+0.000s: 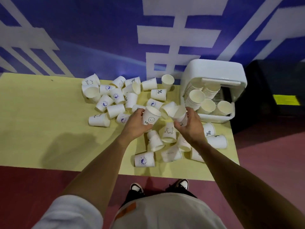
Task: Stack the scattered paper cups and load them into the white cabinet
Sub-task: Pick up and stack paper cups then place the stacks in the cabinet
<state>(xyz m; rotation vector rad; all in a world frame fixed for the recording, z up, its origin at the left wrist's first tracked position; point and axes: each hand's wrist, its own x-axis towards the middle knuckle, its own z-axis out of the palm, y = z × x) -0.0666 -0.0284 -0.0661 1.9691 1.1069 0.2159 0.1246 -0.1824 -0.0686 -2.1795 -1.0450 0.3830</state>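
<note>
My left hand [135, 125] grips a white paper cup with a smiley face and "HELLO" print [151, 116], held upright above the table. My right hand [190, 125] grips another white cup [179, 114], tilted with its mouth toward the left cup. The two cups are close together, a little apart. Several loose paper cups [115, 96] lie scattered on the yellow table [49, 121], more lying below my hands [155, 141]. The white cabinet [214, 70] stands open at the table's right end, holding several stacks of cups [196, 97].
A blue wall with large white characters [165, 38] rises right behind the table. A dark block [264, 90] stands to the right of the cabinet. The floor [33, 182] is reddish, and my shoes [179, 184] are at the table's front edge.
</note>
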